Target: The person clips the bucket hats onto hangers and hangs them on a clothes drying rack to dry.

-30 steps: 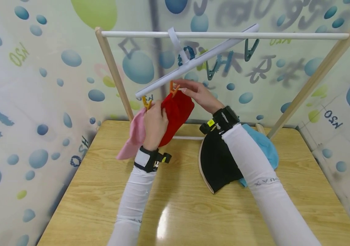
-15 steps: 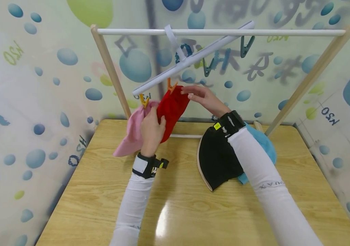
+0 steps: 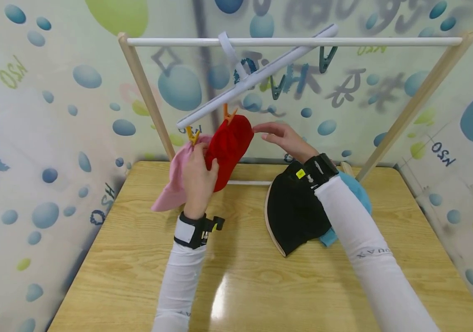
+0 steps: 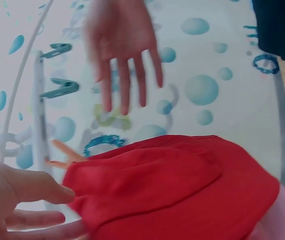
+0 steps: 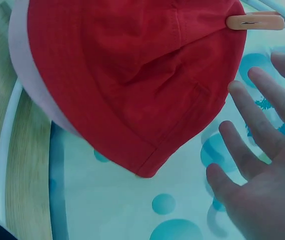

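A red bucket hat (image 3: 230,150) hangs from an orange clothespin (image 5: 256,22) on the low left half of a tilted white hanger (image 3: 257,78). Behind and left of it, a pink hat (image 3: 174,184) hangs from a yellow clothespin (image 3: 193,136). My left hand (image 3: 199,182) is at the red hat's left side, overlapping the pink one; in the left wrist view its thumb tip meets the red cloth near the clothespin, fingers loosely extended. My right hand (image 3: 288,140) is spread beside the red hat's right edge, holding nothing.
Two green clothespins (image 3: 326,60) hang from the hanger's raised right half. The hanger hooks over the white rail (image 3: 386,42) of a wooden-legged rack. On the table (image 3: 261,295) below, a black hat (image 3: 294,212) lies partly over a blue hat (image 3: 356,193). Patterned walls surround the table.
My right hand has left the orange clothespin and drawn back right and down from the red hat. My left hand has loosened and slid slightly left and down; the red hat stays hanging.
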Action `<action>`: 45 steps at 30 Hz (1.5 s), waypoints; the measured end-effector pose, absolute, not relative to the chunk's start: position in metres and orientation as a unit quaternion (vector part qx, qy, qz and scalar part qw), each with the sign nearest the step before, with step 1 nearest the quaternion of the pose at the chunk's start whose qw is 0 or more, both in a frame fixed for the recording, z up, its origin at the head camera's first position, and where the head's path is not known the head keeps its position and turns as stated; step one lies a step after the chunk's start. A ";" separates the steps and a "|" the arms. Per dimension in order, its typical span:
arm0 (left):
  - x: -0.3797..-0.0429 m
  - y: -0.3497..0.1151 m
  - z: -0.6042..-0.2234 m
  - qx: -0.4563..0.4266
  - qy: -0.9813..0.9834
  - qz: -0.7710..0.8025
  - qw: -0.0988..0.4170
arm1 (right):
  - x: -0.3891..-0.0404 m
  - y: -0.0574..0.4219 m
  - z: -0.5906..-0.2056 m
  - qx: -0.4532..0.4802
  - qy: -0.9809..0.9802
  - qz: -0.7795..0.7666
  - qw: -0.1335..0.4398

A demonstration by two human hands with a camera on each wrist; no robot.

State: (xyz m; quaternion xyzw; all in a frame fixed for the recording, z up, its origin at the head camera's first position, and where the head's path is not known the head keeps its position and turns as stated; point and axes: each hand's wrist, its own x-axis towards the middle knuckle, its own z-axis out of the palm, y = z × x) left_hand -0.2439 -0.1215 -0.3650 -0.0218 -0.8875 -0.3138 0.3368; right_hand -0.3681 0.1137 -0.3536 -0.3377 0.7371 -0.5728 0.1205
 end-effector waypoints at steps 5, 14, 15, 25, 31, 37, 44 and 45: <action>-0.234 -0.126 -0.356 -0.012 -0.877 -0.307 0.370 | -0.366 0.122 -0.359 -0.321 0.746 -0.569 0.132; -0.216 -0.120 -0.345 -0.032 -0.875 -0.307 0.373 | -0.361 0.139 -0.367 -0.319 0.765 -0.544 0.130; -0.214 -0.119 -0.346 -0.038 -0.876 -0.307 0.370 | -0.361 0.142 -0.368 -0.318 0.766 -0.543 0.133; -0.211 -0.082 -0.355 -0.126 -0.897 -0.265 0.331 | -0.357 0.166 -0.374 -0.290 0.779 -0.539 0.138; -0.207 -0.061 -0.360 -0.154 -0.909 -0.243 0.303 | -0.356 0.180 -0.379 -0.278 0.770 -0.558 0.137; -0.198 -0.040 -0.373 -0.190 -0.917 -0.212 0.280 | -0.356 0.196 -0.383 -0.278 0.760 -0.570 0.141; -0.193 -0.018 -0.391 -0.231 -0.920 -0.195 0.250 | -0.350 0.216 -0.389 -0.269 0.779 -0.549 0.136; -0.192 -0.015 -0.393 -0.236 -0.920 -0.194 0.247 | -0.349 0.219 -0.389 -0.269 0.781 -0.548 0.135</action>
